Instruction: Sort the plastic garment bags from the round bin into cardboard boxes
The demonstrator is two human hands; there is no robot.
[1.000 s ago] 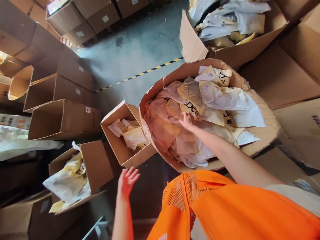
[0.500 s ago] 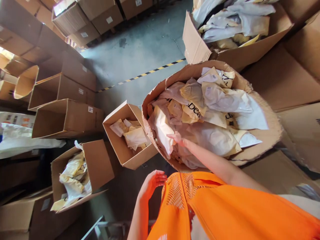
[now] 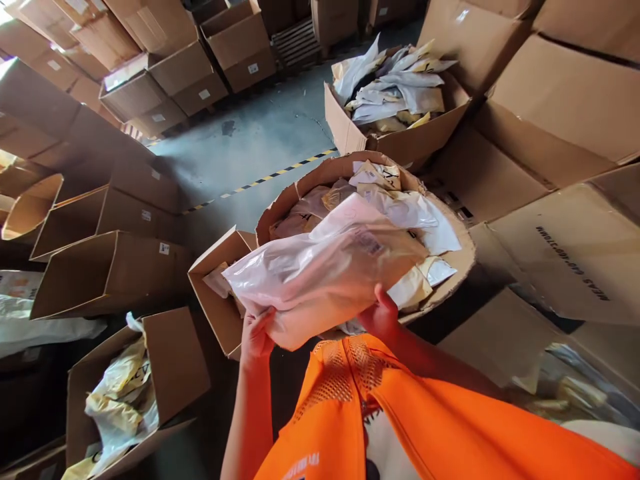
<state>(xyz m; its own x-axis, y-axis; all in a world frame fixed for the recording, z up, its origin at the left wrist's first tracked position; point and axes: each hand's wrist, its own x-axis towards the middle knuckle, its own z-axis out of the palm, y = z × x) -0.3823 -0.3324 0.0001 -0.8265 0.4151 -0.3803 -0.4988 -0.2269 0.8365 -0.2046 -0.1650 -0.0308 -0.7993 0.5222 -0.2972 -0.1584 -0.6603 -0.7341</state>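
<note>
In front of my orange vest I hold up a large pale plastic mailer bag (image 3: pixel 320 267) with a printed label near its right end. My left hand (image 3: pixel 257 333) is closed on the bag's lower left edge, thumb on top. My right hand (image 3: pixel 381 315) supports the lower right edge, its thumb up and its other fingers hidden beneath the bag. Behind the bag stands a big round-edged cardboard bin (image 3: pixel 463 247) full of similar white and yellowish mailers (image 3: pixel 400 203). The bag covers much of this bin's front and part of a smaller carton (image 3: pixel 213 303) on its left.
A carton of mailers (image 3: pixel 177 363) stands at lower left, and another filled box (image 3: pixel 415 143) lies beyond the bin. Stacked cartons (image 3: pixel 135 267) line the left side. Large boxes (image 3: pixel 565 247) crowd the right. Striped tape (image 3: pixel 280 172) crosses the floor.
A large mailer bag is now raised over the bin between both hands. My left hand has gone from empty to gripping it, and my right hand has come back from inside the bin. The view has shifted.
</note>
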